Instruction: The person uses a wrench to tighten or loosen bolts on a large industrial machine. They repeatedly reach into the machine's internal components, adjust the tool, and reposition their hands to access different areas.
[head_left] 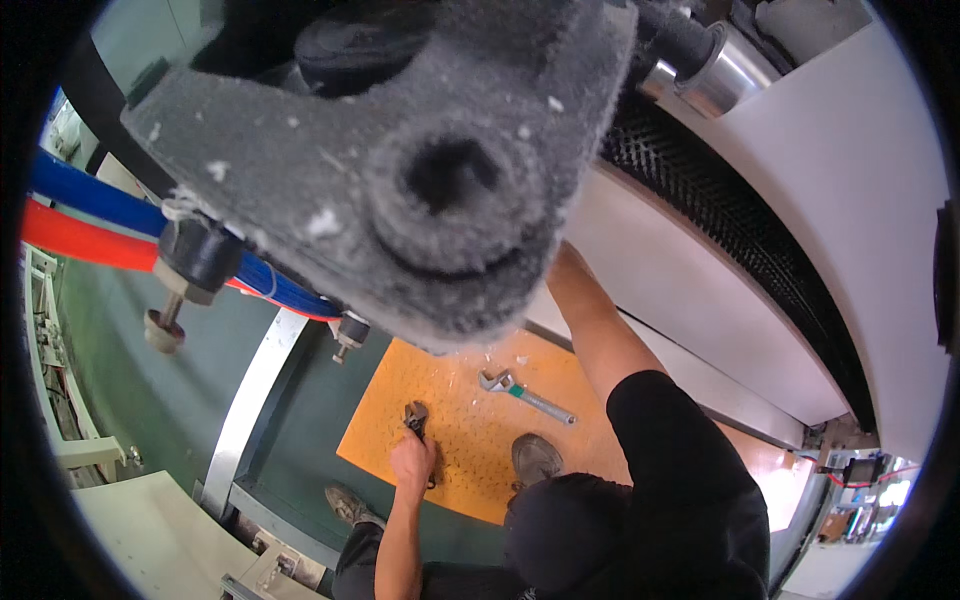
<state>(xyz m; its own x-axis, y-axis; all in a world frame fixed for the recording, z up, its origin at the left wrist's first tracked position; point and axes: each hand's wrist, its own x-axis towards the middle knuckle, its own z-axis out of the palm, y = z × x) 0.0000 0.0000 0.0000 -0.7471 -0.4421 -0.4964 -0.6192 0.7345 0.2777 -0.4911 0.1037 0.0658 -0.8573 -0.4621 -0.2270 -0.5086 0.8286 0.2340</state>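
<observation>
Low on the picture, my left hand [411, 461] is closed round the handle of a dark adjustable wrench [416, 414]. The wrench's jaw end points away from me, over the yellow-orange board [480, 440]. A second, silver adjustable wrench [540, 400] with a green mark lies on that board, to the right of my left hand. My right forearm [605, 335] reaches up and forward behind a large, dusty dark-grey machine part [460, 255] with a round hole. That part hides my right hand's fingers, so whatever they touch cannot be seen.
The machine part fills the upper middle, close to the view. Blue [100, 195] and red hoses [90, 235] run at left, near a black fitting with a screw [195, 265]. A white machine panel [700, 290] and a curved black toothed strip [740, 240] stand at right. My shoe [535, 460] rests on the board.
</observation>
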